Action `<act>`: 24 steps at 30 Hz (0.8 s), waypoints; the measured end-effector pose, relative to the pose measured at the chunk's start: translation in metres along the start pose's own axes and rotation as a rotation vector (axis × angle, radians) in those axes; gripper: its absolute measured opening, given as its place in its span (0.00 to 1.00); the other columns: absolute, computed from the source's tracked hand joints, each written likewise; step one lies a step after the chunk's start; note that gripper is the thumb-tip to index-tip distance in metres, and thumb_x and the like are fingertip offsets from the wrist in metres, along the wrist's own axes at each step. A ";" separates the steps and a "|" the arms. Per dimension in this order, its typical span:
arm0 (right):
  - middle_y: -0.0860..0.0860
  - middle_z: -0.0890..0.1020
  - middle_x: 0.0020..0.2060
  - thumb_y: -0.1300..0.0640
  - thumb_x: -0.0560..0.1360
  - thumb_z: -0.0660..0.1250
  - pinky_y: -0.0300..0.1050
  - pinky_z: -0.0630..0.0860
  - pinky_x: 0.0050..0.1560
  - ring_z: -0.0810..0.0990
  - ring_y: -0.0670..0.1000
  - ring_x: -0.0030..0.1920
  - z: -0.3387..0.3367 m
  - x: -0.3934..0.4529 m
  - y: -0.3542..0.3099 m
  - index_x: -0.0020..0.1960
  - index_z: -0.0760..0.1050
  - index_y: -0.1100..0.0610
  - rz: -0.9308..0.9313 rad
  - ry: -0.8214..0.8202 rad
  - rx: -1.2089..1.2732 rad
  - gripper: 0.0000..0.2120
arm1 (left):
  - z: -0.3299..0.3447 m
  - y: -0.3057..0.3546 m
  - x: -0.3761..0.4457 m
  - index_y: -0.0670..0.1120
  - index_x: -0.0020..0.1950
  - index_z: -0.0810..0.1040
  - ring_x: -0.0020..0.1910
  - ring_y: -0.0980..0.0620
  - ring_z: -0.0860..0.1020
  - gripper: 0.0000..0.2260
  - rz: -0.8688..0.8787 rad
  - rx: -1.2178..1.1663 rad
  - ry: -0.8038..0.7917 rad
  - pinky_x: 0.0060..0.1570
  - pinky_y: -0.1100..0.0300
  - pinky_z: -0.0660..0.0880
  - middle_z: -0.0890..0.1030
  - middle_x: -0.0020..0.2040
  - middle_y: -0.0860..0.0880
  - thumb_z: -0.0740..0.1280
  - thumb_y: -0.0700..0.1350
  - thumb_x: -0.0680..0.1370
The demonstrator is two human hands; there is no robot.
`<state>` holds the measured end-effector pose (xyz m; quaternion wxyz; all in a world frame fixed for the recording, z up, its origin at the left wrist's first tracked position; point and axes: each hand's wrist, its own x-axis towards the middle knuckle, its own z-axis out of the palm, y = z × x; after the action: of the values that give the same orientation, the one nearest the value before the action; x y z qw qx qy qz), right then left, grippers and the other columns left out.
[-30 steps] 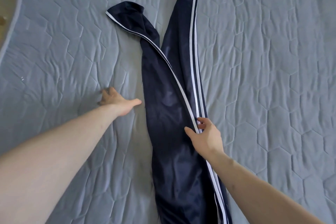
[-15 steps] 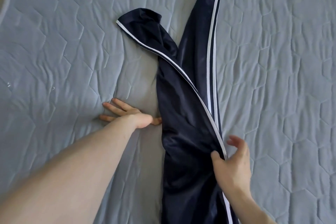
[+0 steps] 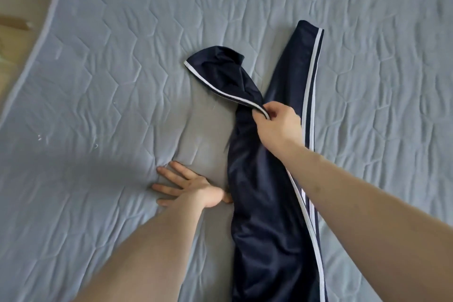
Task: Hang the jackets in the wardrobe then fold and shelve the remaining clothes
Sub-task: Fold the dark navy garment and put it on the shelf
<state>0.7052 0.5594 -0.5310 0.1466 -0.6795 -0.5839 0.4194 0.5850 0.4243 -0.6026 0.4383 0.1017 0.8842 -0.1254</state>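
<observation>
I am pinching the white-striped seam of the navy track pants (image 3: 267, 179) with my right hand (image 3: 277, 125), while my left hand (image 3: 191, 187) is pressing flat and spread on the mattress (image 3: 110, 81) beside them. The pants are lying lengthwise toward the mattress's near edge — one leg is curling toward the left edge. I am thinking the stray leg wants drawing across onto the straight one, seams matched, before folding — slowly, since the fabric looks slippery.

Trousers (image 3: 264, 203) on the mattress (image 3: 122, 81) — left hand (image 3: 193, 189) flat just left.
</observation>
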 end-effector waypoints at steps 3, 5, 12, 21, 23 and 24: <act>0.42 0.64 0.21 0.48 0.78 0.63 0.38 0.63 0.27 0.61 0.44 0.25 -0.025 0.002 0.008 0.28 0.64 0.51 0.051 0.262 0.351 0.21 | 0.006 -0.003 0.012 0.43 0.77 0.24 0.77 0.27 0.34 0.62 0.052 0.010 0.072 0.74 0.27 0.42 0.25 0.77 0.36 0.75 0.58 0.71; 0.41 0.63 0.22 0.49 0.78 0.63 0.44 0.64 0.34 0.62 0.47 0.30 -0.044 0.006 0.026 0.29 0.63 0.52 0.274 0.412 0.489 0.21 | 0.007 0.000 0.011 0.43 0.76 0.22 0.76 0.27 0.31 0.67 0.051 0.003 0.080 0.74 0.28 0.41 0.24 0.76 0.36 0.78 0.59 0.67; 0.53 0.74 0.66 0.49 0.74 0.70 0.51 0.72 0.55 0.75 0.55 0.55 -0.070 0.008 0.068 0.73 0.65 0.53 0.428 0.216 -0.053 0.31 | -0.002 0.006 -0.009 0.41 0.70 0.15 0.75 0.26 0.31 0.86 -0.032 0.051 0.024 0.75 0.29 0.43 0.19 0.73 0.37 0.84 0.66 0.45; 0.49 0.72 0.69 0.45 0.75 0.72 0.56 0.65 0.67 0.66 0.59 0.70 -0.034 0.056 0.023 0.73 0.70 0.45 -0.076 0.007 -0.599 0.28 | -0.005 0.003 -0.005 0.41 0.68 0.14 0.74 0.24 0.29 0.84 -0.024 0.070 -0.051 0.74 0.28 0.40 0.15 0.68 0.35 0.85 0.64 0.50; 0.49 0.79 0.58 0.50 0.77 0.69 0.51 0.66 0.61 0.71 0.57 0.64 -0.034 0.061 0.019 0.61 0.79 0.45 -0.065 0.049 -0.498 0.12 | -0.005 0.002 -0.003 0.41 0.66 0.12 0.73 0.24 0.28 0.84 -0.021 0.049 -0.063 0.73 0.27 0.40 0.14 0.66 0.35 0.84 0.64 0.49; 0.48 0.81 0.50 0.52 0.78 0.67 0.48 0.67 0.56 0.74 0.55 0.58 -0.036 0.063 0.016 0.54 0.80 0.46 -0.053 0.059 -0.376 0.07 | -0.005 0.002 -0.002 0.41 0.65 0.12 0.73 0.24 0.28 0.84 -0.018 0.041 -0.065 0.73 0.27 0.40 0.13 0.66 0.35 0.84 0.64 0.49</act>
<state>0.7407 0.6231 -0.5448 0.0450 -0.6913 -0.6652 0.2785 0.5836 0.4273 -0.5982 0.4636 0.0984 0.8676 -0.1505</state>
